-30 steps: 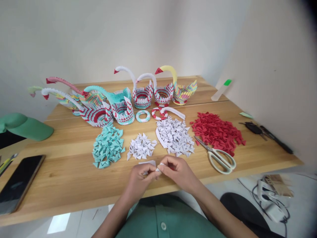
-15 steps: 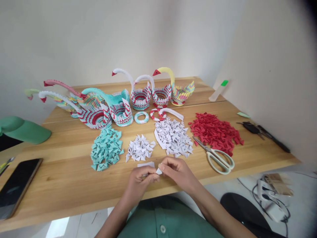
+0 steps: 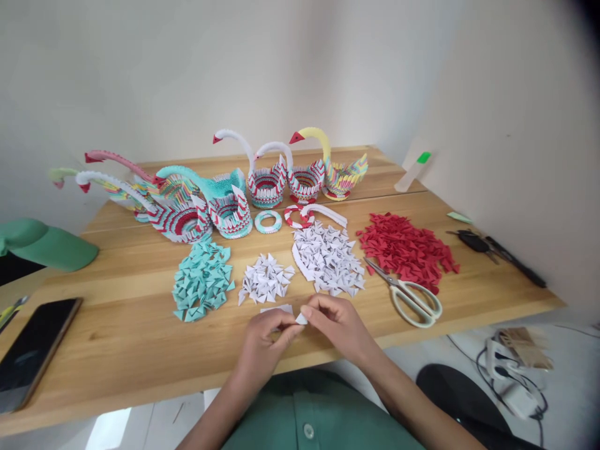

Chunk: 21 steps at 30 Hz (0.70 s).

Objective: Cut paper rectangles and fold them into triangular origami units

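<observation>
Between my two hands, over the front edge of the table, is a small folded white paper piece [image 3: 301, 319]. My left hand [image 3: 265, 340] pinches its left side between thumb and fingers. From the other side, my right hand [image 3: 340, 325] grips it with the thumb on top. Just behind my fingers lies a flat white paper strip [image 3: 276, 309], partly hidden by my left hand. Farther back is a small pile of folded white paper triangles [image 3: 266, 279], with a larger white pile [image 3: 328, 259] to its right.
Turquoise triangles [image 3: 201, 281] are heaped at left, red triangles [image 3: 405, 247] at right. White-handled scissors [image 3: 415, 303] lie beside my right hand. Several folded-paper swans [image 3: 229, 212] stand behind, with a turquoise-white ring [image 3: 268, 222] before them. A phone [image 3: 37, 350] lies far left.
My fingers have shifted slightly around the white paper piece, the left thumb now stretched straighter against it. Both hands still hold it in nearly the same place.
</observation>
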Tool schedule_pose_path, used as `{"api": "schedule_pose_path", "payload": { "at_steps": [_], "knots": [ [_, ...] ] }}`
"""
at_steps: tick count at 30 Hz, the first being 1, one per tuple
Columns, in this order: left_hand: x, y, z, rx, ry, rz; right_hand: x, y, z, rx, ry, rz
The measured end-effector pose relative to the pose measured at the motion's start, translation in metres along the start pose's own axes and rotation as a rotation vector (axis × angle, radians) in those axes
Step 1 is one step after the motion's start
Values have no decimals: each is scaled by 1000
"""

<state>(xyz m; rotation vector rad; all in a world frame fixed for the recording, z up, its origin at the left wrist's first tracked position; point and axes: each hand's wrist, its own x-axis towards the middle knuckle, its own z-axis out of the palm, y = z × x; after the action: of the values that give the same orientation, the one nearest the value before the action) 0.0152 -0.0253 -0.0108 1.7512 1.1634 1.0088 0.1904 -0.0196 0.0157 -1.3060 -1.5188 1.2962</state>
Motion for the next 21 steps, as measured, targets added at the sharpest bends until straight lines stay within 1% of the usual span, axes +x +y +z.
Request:
{"api": "schedule_pose_path", "payload": {
  "at_steps": [2,3,5,6,8,12,16,19,21],
  "knots": [
    [-1,-1,-2,181,89,200,1,2,-1,38,-3,22],
    [-2,-1,-4,247,110,300,1,3,-1,50,-9,31],
    [-2,-3,-6,331,103,460,1,5,-1,68,-25,44],
    [-2,-3,-6,360,91,512,1,5,0,75,-28,45],
    [-1,-3,-7,403,83,569,1,6,1,82,-33,42],
    [0,-1,-6,411,92,614,0,3,2,88,-49,34],
    [0,2,-6,379,90,614,-1,0,2,83,-61,22],
    [-1,4,-5,363,77,546,-2,-1,2,61,-64,-15],
    [-3,5,-4,329,52,442,-4,0,2,27,-61,-49]
  ]
}}
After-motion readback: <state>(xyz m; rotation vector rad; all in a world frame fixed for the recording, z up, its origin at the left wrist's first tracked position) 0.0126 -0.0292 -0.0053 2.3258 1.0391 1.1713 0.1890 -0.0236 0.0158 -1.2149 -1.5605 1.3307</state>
